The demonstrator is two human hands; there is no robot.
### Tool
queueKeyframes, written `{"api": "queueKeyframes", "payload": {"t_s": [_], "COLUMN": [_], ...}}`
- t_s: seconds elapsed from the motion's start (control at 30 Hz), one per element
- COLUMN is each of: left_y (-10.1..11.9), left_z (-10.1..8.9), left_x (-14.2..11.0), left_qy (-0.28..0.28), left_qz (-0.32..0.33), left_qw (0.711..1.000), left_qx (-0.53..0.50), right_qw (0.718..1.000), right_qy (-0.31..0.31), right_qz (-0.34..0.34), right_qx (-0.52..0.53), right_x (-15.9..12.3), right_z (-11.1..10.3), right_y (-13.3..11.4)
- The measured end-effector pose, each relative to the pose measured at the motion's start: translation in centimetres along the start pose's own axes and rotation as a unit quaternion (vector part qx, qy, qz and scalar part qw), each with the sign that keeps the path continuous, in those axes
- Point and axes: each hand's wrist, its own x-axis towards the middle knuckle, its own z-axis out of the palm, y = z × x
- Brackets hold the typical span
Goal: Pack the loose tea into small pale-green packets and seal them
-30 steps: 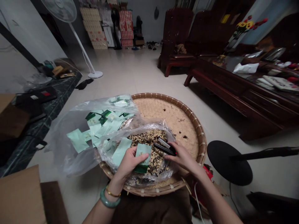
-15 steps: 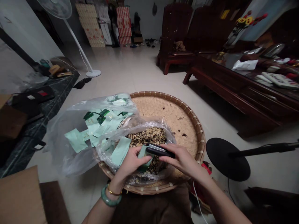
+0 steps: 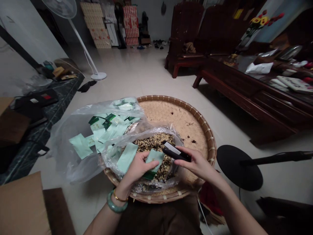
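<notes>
On my feed, left hand pinched closed on mint-green sachet, upper edge clear of fingers, presumably for tool access. Right hand curled firmly around black stapler-like tool, tip beside sachet; can't tell if touching. Sachet above grain mix in clear plastic bag: spills likely land there. Bamboo tray rim bounds work; I have open room toward far right side.

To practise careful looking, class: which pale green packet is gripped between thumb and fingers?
The packet in the left hand, nearest the black stapler; the other packets lie ungripped in see-through plastic.
</notes>
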Motion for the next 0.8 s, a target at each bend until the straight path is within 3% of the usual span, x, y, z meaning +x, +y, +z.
{"api": "queueKeyframes", "payload": {"t_s": [0.2, 0.57, 0.8], "left_y": [-0.1, -0.2, 0.3], "left_z": [0.5, 0.7, 0.7], "left_x": [0.3, 0.2, 0.5], "left_qy": [-0.015, -0.019, 0.004], "left_qz": [0.036, -0.007, 0.017], "left_qw": [0.999, 1.000, 0.994], "left_qx": [0.029, 0.005, -0.111], "right_qw": [0.996, 0.994, 0.994], "right_qy": [-0.051, -0.054, -0.069], "right_qz": [-0.053, -0.061, -0.053], "right_qx": [-0.051, -0.076, -0.065], "right_x": [0.7, 1.0, 1.2], "right_z": [1.6, 1.6, 1.7], "right_y": [-2.0, -2.3, -2.5]}}
